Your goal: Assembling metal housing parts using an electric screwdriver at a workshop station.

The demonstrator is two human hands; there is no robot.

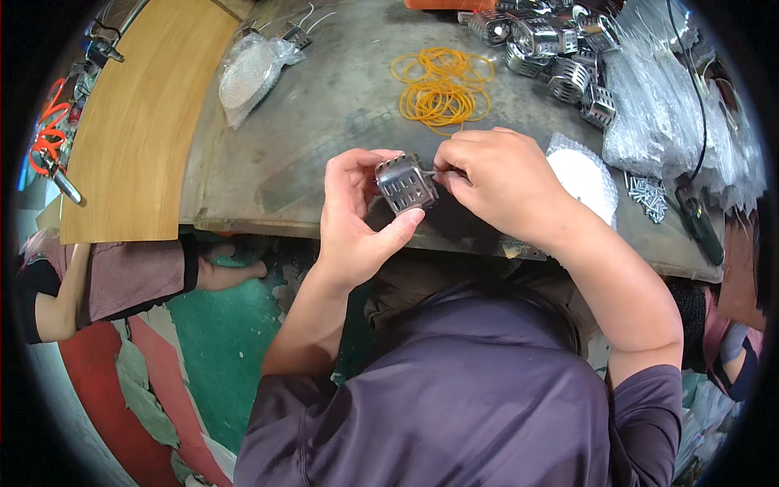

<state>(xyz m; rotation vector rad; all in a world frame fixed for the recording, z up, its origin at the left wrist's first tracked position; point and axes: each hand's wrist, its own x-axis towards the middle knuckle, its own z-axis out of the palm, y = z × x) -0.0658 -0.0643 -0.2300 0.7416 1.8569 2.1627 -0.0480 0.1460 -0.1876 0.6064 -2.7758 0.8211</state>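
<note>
A shiny slotted metal housing [403, 185] is held above the near edge of the worktable, my left hand [354, 213] wrapped around its left side with the thumb along the bottom. At the housing's right end, my right hand [497, 178] is closed in a pinch. A thin pale piece shows between those fingertips and the housing, too small to name. Just beyond my hands lies a loose heap of yellow rubber bands [442, 101]. To the right, partly behind my right forearm, is a round white bubble-wrapped item [583, 180].
More slotted metal housings [568, 77] are piled at the far right, beside clear plastic-wrapped bundles [657, 114]. Loose screws [647, 197] and a dark-handled tool [699, 226] lie near the right edge. Another bubble-wrapped item [250, 75] sits far left. People sit on both sides.
</note>
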